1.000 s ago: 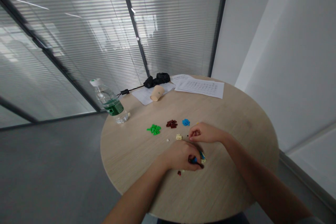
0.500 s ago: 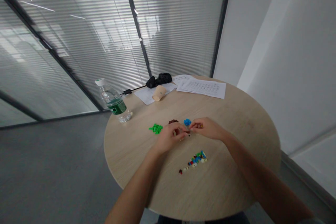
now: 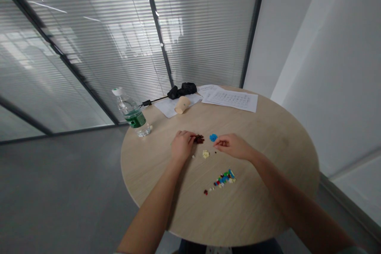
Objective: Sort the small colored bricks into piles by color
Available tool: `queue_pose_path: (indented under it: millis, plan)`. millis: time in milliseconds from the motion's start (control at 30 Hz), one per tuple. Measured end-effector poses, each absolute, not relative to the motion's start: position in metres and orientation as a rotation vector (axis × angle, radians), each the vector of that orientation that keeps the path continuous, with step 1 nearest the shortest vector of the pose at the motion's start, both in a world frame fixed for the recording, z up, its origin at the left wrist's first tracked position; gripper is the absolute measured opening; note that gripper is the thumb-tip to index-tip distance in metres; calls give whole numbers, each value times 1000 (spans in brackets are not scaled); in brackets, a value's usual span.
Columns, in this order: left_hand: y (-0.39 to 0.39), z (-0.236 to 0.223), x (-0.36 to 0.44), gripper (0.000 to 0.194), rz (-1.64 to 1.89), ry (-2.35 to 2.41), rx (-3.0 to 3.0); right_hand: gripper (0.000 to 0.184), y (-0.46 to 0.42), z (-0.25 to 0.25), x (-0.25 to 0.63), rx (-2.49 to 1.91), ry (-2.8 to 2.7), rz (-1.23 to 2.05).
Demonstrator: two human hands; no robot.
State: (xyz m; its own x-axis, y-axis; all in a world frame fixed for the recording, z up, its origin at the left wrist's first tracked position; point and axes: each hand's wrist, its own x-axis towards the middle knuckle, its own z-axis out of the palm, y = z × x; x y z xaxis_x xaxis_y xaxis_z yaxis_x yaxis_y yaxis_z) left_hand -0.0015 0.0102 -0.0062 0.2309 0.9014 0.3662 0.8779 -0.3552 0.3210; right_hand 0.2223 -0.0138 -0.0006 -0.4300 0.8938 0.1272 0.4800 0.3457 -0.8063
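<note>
Your left hand [image 3: 182,145] rests palm-down on the round counter [image 3: 262,206], fingers curled beside dark red bricks [image 3: 199,139]; any grip can't be told. Next, blue bricks [image 3: 213,137]; your right hand [image 3: 232,146] lies just beyond, fingertips drawn together, any pinch unclear.

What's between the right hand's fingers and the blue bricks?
Nothing visible: the right hand's fingers sit just short of the blue bricks, with no object between them.

Gap between right hand [image 3: 232,147] and brick row [image 3: 224,179], dark red bricks [image 3: 199,139] beside left hand [image 3: 182,145]
</note>
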Motion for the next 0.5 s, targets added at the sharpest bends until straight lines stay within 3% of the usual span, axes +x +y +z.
queue_pose_path:
  millis: [233,500]
  plan:
    - [13,-11,-3,22,745,1742,2471,15,-19,2,219,-1235,-2151,964]
    - [8,-5,2,23,677,1749,2454,14,-25,0,218,-1097,-2419,1269]
